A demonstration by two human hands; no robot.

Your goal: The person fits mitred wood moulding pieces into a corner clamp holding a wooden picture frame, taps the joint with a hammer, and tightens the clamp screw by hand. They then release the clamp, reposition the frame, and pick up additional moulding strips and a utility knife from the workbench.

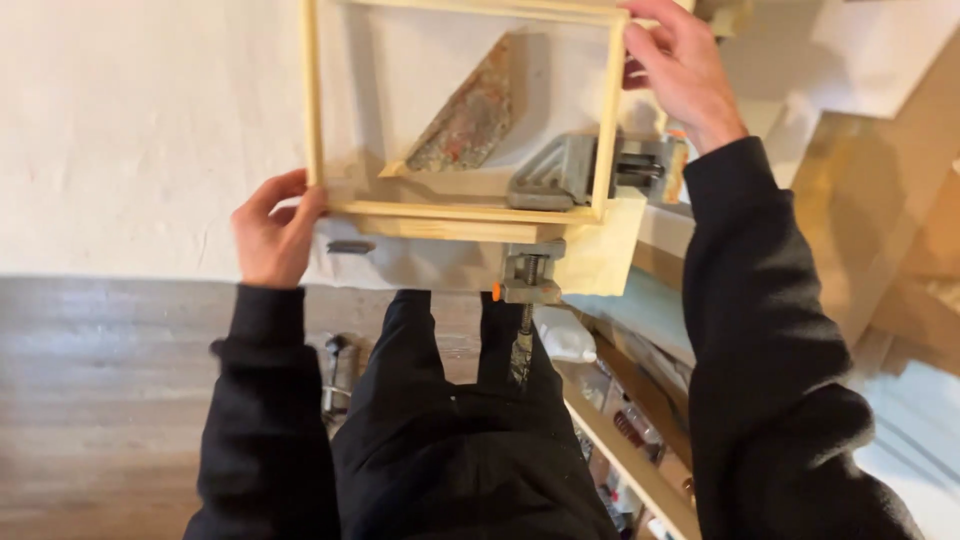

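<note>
Over the desk, left hand pinches the wooden frame at 7 o'clock, right hand wraps 1 o'clock; I'd keep the corner seated square in the corner clamp.

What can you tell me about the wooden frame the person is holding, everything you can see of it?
The wooden frame is a pale, unfinished rectangle of thin strips, open in the middle so the white bench shows through. Its top edge runs out of view. It lies roughly flat over the bench corner, with its lower right corner seated in a grey metal corner clamp. The left hand pinches its lower left corner; the right hand holds its upper right corner.
</note>
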